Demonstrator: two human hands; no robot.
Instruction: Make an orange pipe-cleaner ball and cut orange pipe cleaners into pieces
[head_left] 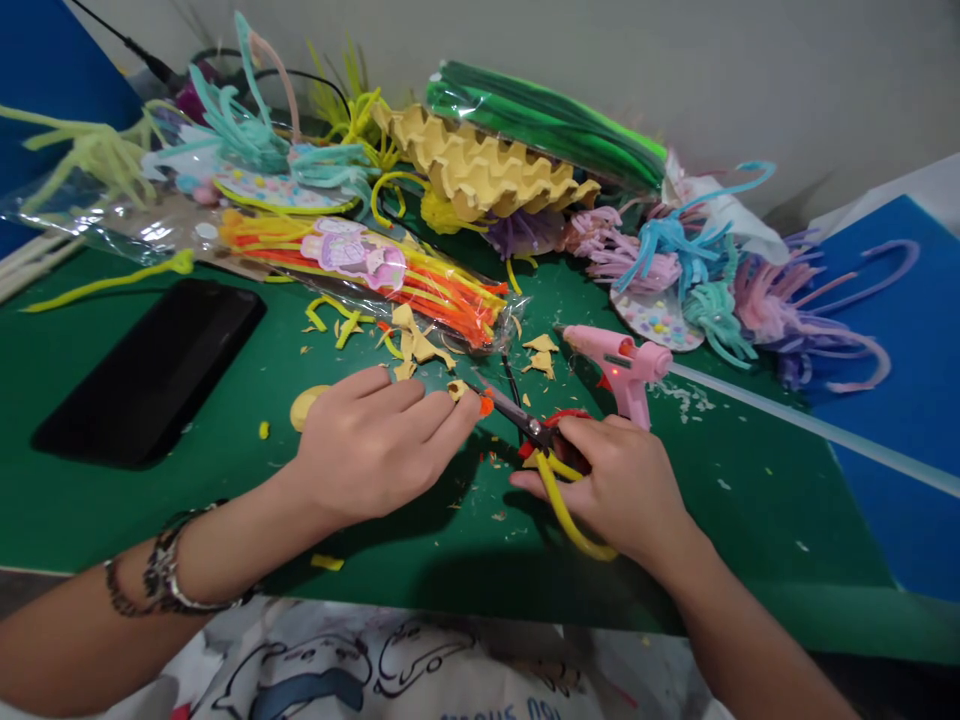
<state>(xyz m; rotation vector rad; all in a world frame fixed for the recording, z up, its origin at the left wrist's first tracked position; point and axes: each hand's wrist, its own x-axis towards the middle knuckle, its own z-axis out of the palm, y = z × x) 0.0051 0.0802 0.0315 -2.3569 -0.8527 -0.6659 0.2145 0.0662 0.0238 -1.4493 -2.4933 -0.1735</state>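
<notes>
Likely trimming scrap pinched in left hand with scissors between hands, gripped by right hand; probably needs steady snip next.

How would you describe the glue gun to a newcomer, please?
On the green table, look just beyond the right hand. There is the glue gun, a pale stick running from its back; its pink pistol shape sets it apart from the fuzzy stems.

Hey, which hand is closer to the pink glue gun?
Right. The right hand, holding scissors, is just on the near side of the pink glue gun's handle. The left hand is farther off, to the glue gun's left, beyond the scissors' blades.
</notes>
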